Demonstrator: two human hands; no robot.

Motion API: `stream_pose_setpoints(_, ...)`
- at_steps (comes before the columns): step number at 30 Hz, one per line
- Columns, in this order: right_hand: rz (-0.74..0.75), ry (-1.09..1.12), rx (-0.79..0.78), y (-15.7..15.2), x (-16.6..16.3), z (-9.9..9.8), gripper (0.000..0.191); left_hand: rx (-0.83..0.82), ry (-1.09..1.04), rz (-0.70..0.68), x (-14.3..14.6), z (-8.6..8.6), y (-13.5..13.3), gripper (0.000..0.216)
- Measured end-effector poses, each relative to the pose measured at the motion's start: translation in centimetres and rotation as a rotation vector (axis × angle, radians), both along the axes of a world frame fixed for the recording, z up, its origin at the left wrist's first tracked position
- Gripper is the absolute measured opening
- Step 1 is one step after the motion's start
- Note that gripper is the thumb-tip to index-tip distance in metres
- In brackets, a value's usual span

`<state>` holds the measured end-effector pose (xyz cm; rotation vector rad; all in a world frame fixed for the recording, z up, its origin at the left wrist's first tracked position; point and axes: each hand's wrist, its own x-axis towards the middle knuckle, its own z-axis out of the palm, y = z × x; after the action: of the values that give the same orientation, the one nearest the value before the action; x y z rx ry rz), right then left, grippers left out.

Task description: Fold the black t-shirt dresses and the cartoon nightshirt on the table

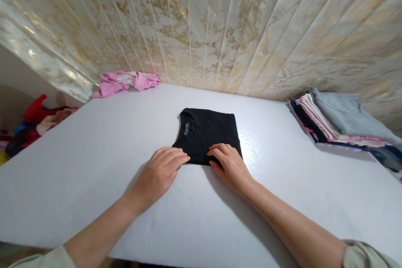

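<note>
My pale green sleeves (pixel 364 254) show at the bottom corners, and from them my bare forearms reach in over the white table (pixel 94 171). My left hand (pixel 160 171) lies palm down, fingers close together and slightly bent, their tips at the near left corner of the black shirt (pixel 216 127); I cannot tell whether they pinch it. My right hand (pixel 230 165) has its fingers curled on the near right part, thumb tucked low by the front edge, and whether cloth is caught between them I cannot tell either. The shirt lies flat in the middle of the table, folded into a compact, nearly square bundle, plain and evenly dark. Its near edge runs fairly straight between my hands, and its right side slants a little. The neck faces left, a round opening with some soft creases inside and a small dark label (pixel 187 129) with pale lettering. Beyond, to the right, sits a stack of folded clothes (pixel 326 121) topped by a grey garment (pixel 342 111). A crumpled pink cloth (pixel 113 83) lies at the far left edge, before a pleated cream and gold curtain (pixel 204 29).
</note>
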<state>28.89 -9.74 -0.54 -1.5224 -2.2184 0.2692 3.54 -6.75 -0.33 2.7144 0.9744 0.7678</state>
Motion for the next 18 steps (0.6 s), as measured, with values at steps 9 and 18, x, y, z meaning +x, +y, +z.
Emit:
stream_pose_setpoints(9, 0.005, 0.037, -0.002, -0.01, -0.04, 0.15, 0.016, 0.015, -0.027, 0.338, -0.47, 0.13, 0.43, 0.023)
stream_pose_setpoints(18, -0.005, 0.049, -0.015, 0.06, -0.07, 0.27, 0.009, -0.041, 0.060, 0.379, -0.60, -0.24, 0.72, 0.021)
